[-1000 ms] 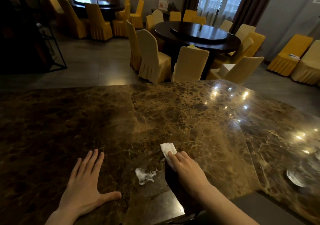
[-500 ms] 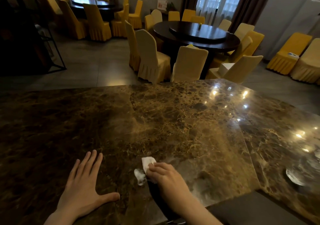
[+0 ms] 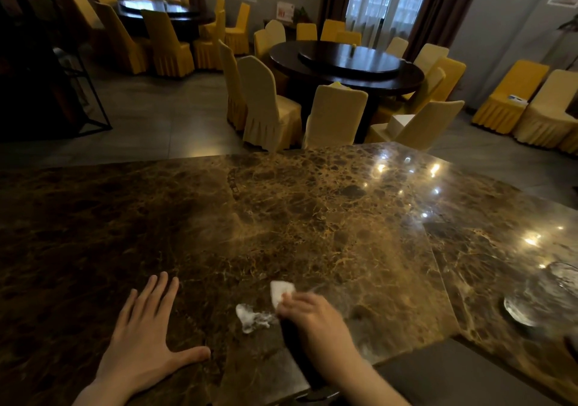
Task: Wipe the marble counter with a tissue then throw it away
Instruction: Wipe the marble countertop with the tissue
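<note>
A brown veined marble counter (image 3: 312, 218) fills the lower half of the head view. My right hand (image 3: 312, 318) presses a folded white tissue (image 3: 280, 291) onto the marble near the front edge; the hand is blurred by motion. A white foamy smear (image 3: 251, 318) lies on the stone just left of that hand, touching its fingertips. My left hand (image 3: 147, 336) rests flat on the counter with fingers spread, holding nothing, a short way left of the smear.
A clear glass dish (image 3: 541, 299) sits on the counter at the far right. Beyond the counter are a dark round table (image 3: 347, 61) ringed by covered chairs (image 3: 269, 105) and a second table at the back left. A black metal rack (image 3: 84, 92) stands left.
My right hand slid the tissue left from the counter's middle to the white smear, then shifted slightly back right. The left hand stayed flat in place.
</note>
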`<state>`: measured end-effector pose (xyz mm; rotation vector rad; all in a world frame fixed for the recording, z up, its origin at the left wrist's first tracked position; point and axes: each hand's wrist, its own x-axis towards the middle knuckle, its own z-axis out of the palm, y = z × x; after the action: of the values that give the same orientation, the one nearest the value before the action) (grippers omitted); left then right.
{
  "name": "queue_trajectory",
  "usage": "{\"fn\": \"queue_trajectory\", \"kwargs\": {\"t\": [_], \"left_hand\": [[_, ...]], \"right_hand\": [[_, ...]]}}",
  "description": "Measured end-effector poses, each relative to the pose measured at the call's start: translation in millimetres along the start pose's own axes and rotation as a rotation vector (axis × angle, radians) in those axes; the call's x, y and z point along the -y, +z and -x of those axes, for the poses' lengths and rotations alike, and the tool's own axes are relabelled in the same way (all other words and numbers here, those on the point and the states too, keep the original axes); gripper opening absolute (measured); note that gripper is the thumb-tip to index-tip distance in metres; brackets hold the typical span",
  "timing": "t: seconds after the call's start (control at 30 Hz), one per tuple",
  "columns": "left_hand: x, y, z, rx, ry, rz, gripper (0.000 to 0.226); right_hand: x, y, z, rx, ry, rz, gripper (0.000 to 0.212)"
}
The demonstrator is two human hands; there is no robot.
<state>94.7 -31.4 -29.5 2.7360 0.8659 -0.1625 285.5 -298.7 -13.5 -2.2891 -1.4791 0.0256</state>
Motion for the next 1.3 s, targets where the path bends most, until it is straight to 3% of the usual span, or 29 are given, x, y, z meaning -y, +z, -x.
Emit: {"fn": "queue_trajectory", "kwargs": {"t": [0.13, 0.27, 0.37, 0.43, 0.6, 0.67, 0.83, 0.97, 1.17, 1.3], "left_hand": [[1, 1, -1, -0.004, 0.005, 0.009, 0.154], [1, 1, -1, 0.004, 0.002, 0.011, 0.154], [2, 0, -1, -0.004, 0.016, 0.014, 0.152], [2, 0, 1, -0.007, 0.028, 0.024, 0.152], [11, -3, 11, -0.051, 0.043, 0.049, 0.149], [19, -1, 20, -0.073, 0.018, 0.042, 0.148], [30, 7, 35, -0.084, -0.045, 0.010, 0.142], [29, 10, 35, -0.088, -0.046, -0.016, 0.138], [28, 15, 36, -0.124, -0.026, -0.029, 0.138], [30, 18, 31, -0.131, -0.012, -0.036, 0.136]], "right_hand": [[-49, -25, -8, -0.146, 0.395, 0.104, 0.037], [-5, 2, -11, -0.084, 0.359, 0.069, 0.048], [27, 14, 0, -0.027, 0.092, 0.030, 0.056], [19, 5, 5, -0.009, 0.033, 0.035, 0.058], [-34, -28, 12, -0.168, 0.439, 0.091, 0.046], [-20, -22, 8, -0.186, 0.493, 0.110, 0.045], [52, 20, 8, -0.139, 0.293, -0.168, 0.043], [71, 31, -8, -0.284, 0.309, -0.322, 0.045], [100, 58, -13, -0.074, -0.035, -0.072, 0.047], [71, 45, -9, -0.088, 0.043, 0.025, 0.051]]}}
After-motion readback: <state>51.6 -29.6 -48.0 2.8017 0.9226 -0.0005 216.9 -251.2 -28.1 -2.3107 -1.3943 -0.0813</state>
